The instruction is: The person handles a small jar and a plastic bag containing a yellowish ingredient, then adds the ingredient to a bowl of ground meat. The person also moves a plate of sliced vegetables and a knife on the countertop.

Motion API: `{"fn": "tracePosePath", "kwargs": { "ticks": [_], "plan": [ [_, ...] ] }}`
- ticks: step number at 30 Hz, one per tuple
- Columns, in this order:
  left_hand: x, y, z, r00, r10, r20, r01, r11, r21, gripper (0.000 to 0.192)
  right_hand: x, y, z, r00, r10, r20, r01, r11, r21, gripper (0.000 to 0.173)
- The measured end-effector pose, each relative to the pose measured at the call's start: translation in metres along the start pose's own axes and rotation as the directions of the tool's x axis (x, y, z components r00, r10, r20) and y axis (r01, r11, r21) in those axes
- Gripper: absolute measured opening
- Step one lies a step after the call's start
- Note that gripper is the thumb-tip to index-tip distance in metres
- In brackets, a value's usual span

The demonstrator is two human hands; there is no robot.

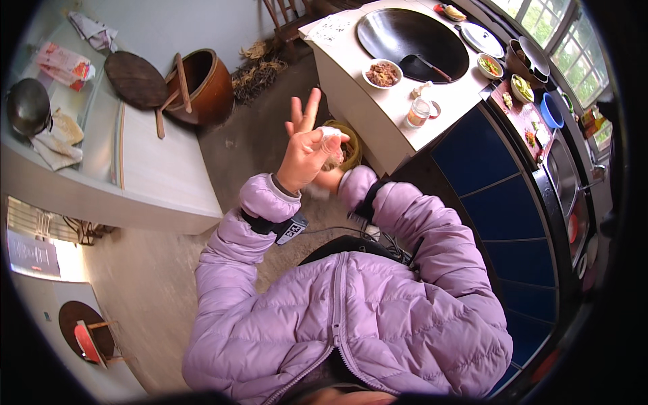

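Note:
My left hand (304, 152) is raised in front of me, thumb and index finger pinched on a small whitish piece (330, 131) that may be garlic. Its other fingers stretch apart. Behind and below it, my right hand (329, 179) is blurred and mostly covered by the left, so its grip does not show. A pale, brownish lump (333, 161) shows between the two hands; I cannot tell which one holds it. Beneath them on the floor stands a yellow basket (357, 152), partly hidden, with scraps inside.
A white counter (374, 109) holds a large wok (395, 38) with a ladle, a bowl of meat (382, 74), a glass jar (418, 112) and a garlic bulb (421, 89). Right are a cutting board (526, 124) and sink (559, 167). A brown crock (202, 93) stands left.

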State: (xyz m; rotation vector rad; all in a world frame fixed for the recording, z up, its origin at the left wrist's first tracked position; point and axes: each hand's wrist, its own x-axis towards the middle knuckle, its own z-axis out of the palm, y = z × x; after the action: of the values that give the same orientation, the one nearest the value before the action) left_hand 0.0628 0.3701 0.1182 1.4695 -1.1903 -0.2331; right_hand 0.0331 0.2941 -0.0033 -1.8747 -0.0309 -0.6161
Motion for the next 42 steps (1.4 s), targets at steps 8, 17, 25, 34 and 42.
{"fn": "tracePosePath", "kwargs": {
  "ticks": [8,17,25,34,42],
  "plan": [
    [0.000,-0.053,-0.023,0.977,0.068,-0.204,0.077,0.776,0.626,0.028,-0.021,-0.034,-0.010,0.854,0.395,0.337,-0.384,0.918,-0.103,0.038],
    [0.000,-0.075,-0.010,0.973,-0.156,-0.169,0.173,0.981,0.091,0.034,-0.013,-0.021,-0.012,0.706,0.557,0.439,-0.622,0.783,0.007,0.028],
    [-0.007,-0.095,-0.012,0.985,-0.030,-0.169,0.147,0.651,0.745,0.020,-0.006,-0.029,-0.023,0.762,0.503,0.409,-0.290,0.829,-0.479,0.031],
    [-0.021,-0.105,-0.027,0.908,-0.384,0.168,0.416,0.777,-0.472,0.036,0.025,-0.033,-0.097,0.709,0.593,0.381,-0.704,0.623,0.340,0.023],
    [-0.025,-0.094,-0.020,0.894,-0.443,0.064,0.413,0.760,-0.501,0.028,0.026,-0.036,-0.101,0.656,0.692,0.301,-0.744,0.527,0.411,0.009]
  ]
}}
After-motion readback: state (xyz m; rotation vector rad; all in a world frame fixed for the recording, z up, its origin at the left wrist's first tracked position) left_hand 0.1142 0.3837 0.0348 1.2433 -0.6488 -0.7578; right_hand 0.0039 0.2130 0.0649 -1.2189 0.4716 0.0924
